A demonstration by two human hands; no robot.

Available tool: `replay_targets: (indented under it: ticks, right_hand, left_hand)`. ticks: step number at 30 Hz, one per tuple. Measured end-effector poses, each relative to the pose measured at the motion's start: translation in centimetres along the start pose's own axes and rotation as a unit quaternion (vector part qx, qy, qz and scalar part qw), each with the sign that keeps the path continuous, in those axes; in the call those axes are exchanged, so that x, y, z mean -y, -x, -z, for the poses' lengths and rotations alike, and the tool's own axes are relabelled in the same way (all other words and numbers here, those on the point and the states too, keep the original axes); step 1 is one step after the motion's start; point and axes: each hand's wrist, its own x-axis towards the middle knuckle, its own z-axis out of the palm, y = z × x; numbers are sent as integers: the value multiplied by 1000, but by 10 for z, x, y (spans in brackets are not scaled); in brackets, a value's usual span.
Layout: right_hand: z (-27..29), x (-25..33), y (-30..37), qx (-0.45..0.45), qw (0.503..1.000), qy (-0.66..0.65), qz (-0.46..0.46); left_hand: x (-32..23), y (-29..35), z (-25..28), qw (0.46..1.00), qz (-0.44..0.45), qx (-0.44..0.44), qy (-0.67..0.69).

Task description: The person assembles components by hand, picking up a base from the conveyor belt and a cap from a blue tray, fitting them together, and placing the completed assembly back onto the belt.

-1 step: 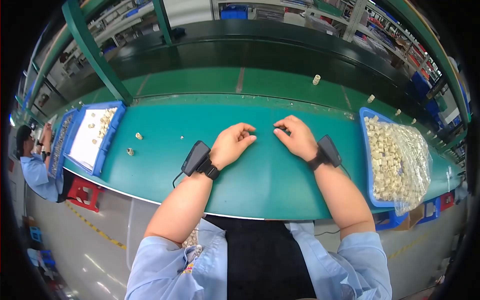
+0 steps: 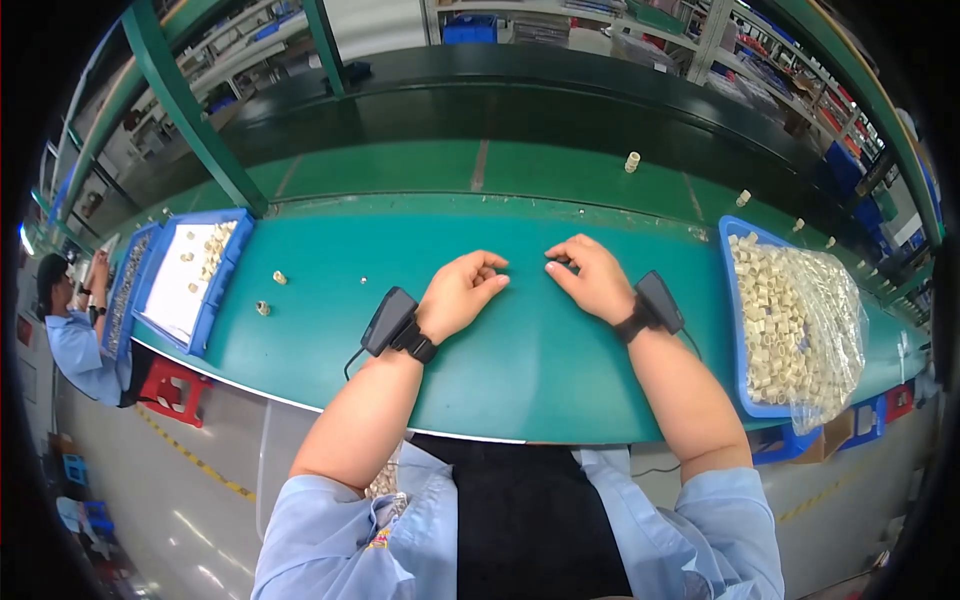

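Observation:
Above the middle of the green worktable [image 2: 480,385], my left hand [image 2: 463,296] is loosely curved, thumb and fingers apart, and holds nothing. My right hand [image 2: 592,282] faces it across a small gap, also empty, with the fingers slightly bent and apart. Each wrist wears a black strapped device. Left of my left hand, two small beige fittings [image 2: 280,277] and a tiny metal bit [image 2: 364,280] lie on the surface. A blue tray [image 2: 741,372] full of short cream tubular pieces [image 2: 770,330] stands right of my right arm, partly covered by a clear plastic bag [image 2: 835,345].
Another blue tray [image 2: 236,254] at the left holds white sheeting and several beige pieces. Beyond it a co-worker [image 2: 80,340] sits at the table. A green conveyor [image 2: 560,170] along the far side carries several spaced fittings [image 2: 632,162]. A green post [image 2: 195,120] rises at the far left.

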Motion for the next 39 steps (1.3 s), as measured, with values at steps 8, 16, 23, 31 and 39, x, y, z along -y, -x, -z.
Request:
replay_targets:
  ticks: [8,16,23,31,39]
  right_hand:
    - [1,-12,1,14,994,-102,26]
    - [4,-8,-2,35,989,-136,-36]
    - [1,-10,0,19,992,-123,-10]
    - [3,-12,1,23,994,-101,-18]
    - [5,7,-4,-6,997,-55,-54]
  left_hand:
    - [-1,5,2,997,37,-24,60]
    - [2,5,-3,995,35,-37,87]
    - [3,6,-12,998,16,-62,25]
    - [-1,14,-12,990,-107,-49,-75]
    - [-11,19,-2,991,-120,1,-59]
